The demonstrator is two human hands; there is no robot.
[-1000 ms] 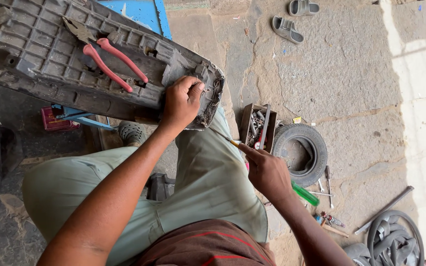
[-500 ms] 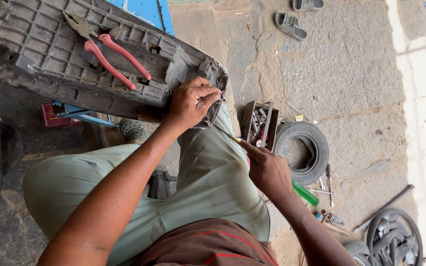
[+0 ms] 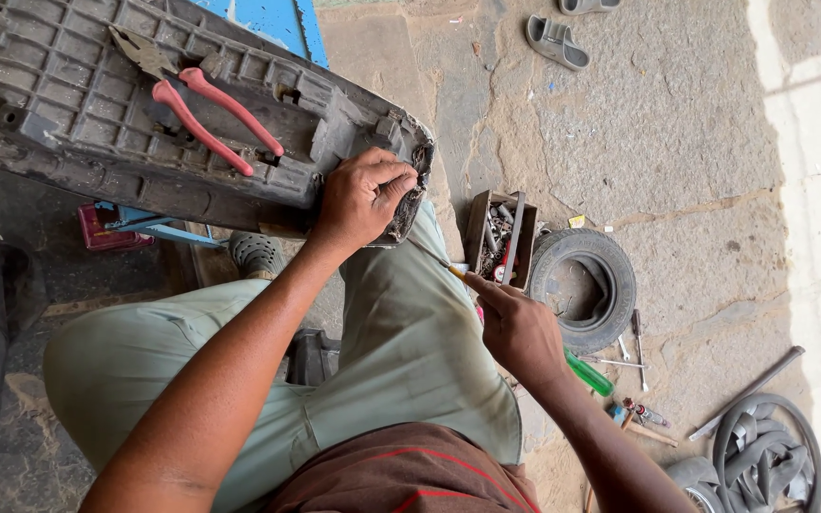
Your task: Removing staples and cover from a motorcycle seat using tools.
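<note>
Since a second ago your left hand [image 3: 361,198] has slid from the panel's flat ribbed face out to its right-hand tip, and your right hand [image 3: 518,330] has risen a little with its tool aimed that way. The left hand is now clenched around the worn end of the grey plastic panel [image 3: 68,104], fingers curled over the edge. The right hand is closed on a screwdriver [image 3: 437,260] with a yellowish handle, its thin shaft pointing up-left toward the held corner; whether the tip touches the panel you cannot tell. The panel lies across your lap and knees, underside up, a dusty grid of moulded ribs with a torn, blackened tip. Red-handled pliers [image 3: 197,109] rest on the ribs, well apart from your hands. Beneath you is cracked, stained concrete floor [image 3: 677,142], sunlit at the far right. Just beside your right hand stands a small wooden tool tray [image 3: 479,217] of bits, next to a small tyre [image 3: 610,261]; loose tools, a green-handled screwdriver [image 3: 589,373] and coiled rubber tubes [image 3: 762,446] lie near, and grey sandals [image 3: 557,42] farther off.
</note>
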